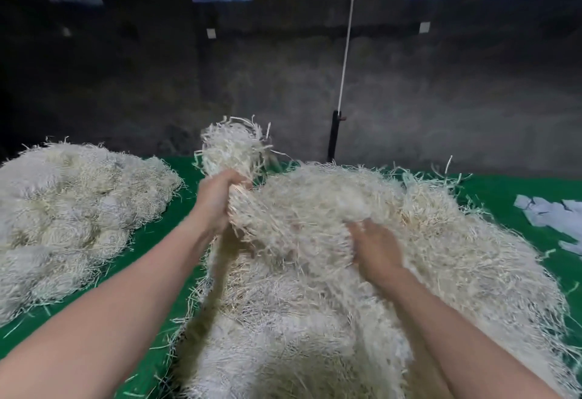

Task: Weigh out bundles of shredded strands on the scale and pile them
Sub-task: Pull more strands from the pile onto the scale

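Note:
A big loose heap of pale shredded strands (pixel 425 257) covers the middle and right of the green table (pixel 185 178). My left hand (pixel 214 200) grips a thick bundle of strands (pixel 233 146) that sticks up above the heap's left edge. My right hand (pixel 374 250) lies on the heap a little to the right, motion-blurred, its fingers sunk among the strands; whether it grips any I cannot tell. No scale is in view.
On the left of the table lies a separate pile of rounded strand bundles (pixel 69 219). White paper slips (pixel 548 212) lie at the right edge. A white cord (pixel 346 45) runs down to a black post (pixel 333 137) behind the table, before a dark wall.

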`<control>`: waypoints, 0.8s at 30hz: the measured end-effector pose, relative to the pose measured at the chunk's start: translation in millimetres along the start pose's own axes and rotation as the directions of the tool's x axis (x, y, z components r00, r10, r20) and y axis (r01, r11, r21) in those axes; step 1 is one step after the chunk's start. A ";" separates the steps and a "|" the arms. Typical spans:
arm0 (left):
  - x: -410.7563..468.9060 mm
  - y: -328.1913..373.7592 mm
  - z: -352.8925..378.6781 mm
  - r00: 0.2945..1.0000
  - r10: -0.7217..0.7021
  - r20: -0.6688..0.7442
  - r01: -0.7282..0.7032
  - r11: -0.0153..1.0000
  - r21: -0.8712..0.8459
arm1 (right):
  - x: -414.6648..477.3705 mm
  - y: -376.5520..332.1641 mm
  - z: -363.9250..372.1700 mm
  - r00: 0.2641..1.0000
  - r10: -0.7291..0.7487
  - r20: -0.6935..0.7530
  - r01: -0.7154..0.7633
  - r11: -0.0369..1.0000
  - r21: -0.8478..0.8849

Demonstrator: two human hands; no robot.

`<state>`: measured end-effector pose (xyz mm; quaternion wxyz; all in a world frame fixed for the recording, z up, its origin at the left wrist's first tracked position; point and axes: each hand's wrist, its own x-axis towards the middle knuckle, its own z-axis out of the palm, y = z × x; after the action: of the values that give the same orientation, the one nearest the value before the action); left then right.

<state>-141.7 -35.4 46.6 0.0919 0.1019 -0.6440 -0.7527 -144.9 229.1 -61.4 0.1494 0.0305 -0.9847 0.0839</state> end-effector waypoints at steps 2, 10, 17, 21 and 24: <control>2.5 2.1 -4.6 1.000 -0.001 -0.029 0.001 1.000 -0.014 | 6.0 34.6 -10.4 0.998 0.069 -0.013 -0.070 0.984 -0.162; -23.2 11.8 22.6 0.998 -0.051 0.044 0.050 0.999 0.020 | -7.5 21.8 -80.0 0.911 -0.014 0.412 -0.102 0.961 0.257; -47.2 35.7 48.3 0.994 -0.049 0.095 0.052 0.998 -0.032 | -25.2 -85.3 -102.7 0.953 -0.294 0.070 0.187 0.757 0.627; -56.0 48.0 37.9 0.903 0.008 0.430 -0.089 0.982 0.167 | -44.4 -101.1 -32.7 0.933 -0.182 0.312 -0.038 0.810 0.585; -54.6 33.1 19.0 0.766 -0.266 0.585 -0.372 0.558 0.741 | -31.8 -73.8 -21.8 0.952 0.113 0.285 -0.291 0.619 0.730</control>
<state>-94.1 -7.7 84.1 -0.1677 -0.1513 -0.9119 -0.3426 -102.0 161.3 -38.9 0.0068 -0.0122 -0.8636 0.5039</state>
